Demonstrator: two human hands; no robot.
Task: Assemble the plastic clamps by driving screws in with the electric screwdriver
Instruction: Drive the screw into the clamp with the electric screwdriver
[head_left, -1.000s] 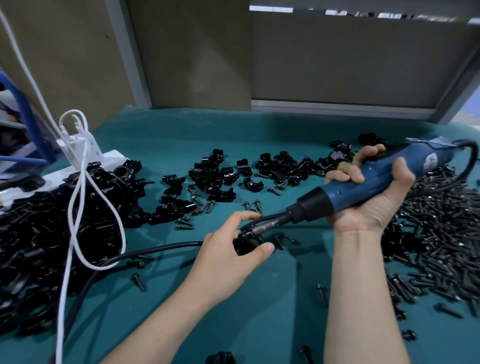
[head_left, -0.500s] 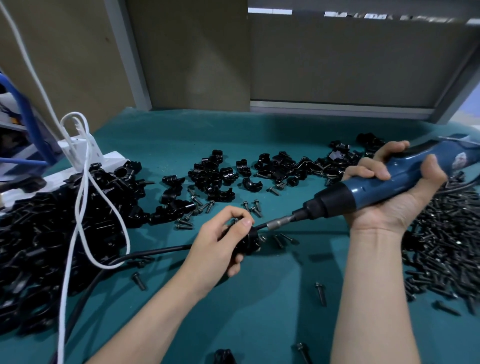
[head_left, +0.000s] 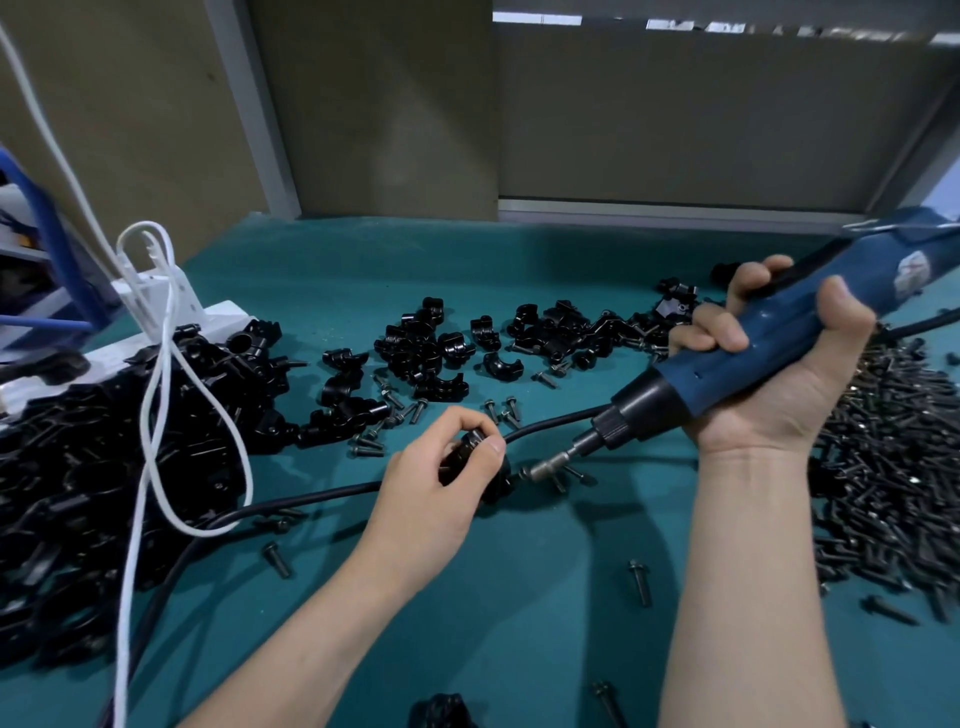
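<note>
Since a second ago the left hand (head_left: 431, 491) has curled tighter around the black clamp (head_left: 462, 454), and the electric screwdriver (head_left: 779, 322) has tipped steeper. Its bit meets the clamp from 3 o'clock. The right hand (head_left: 779, 387) grips the blue body. On the table (head_left: 519, 597), screws (head_left: 893, 467) heap at 3 o'clock and clamp halves (head_left: 431, 348) at 12.

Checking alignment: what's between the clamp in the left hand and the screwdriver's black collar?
Head view: the metal bit runs from collar to clamp; loose screws lie beneath.
</note>
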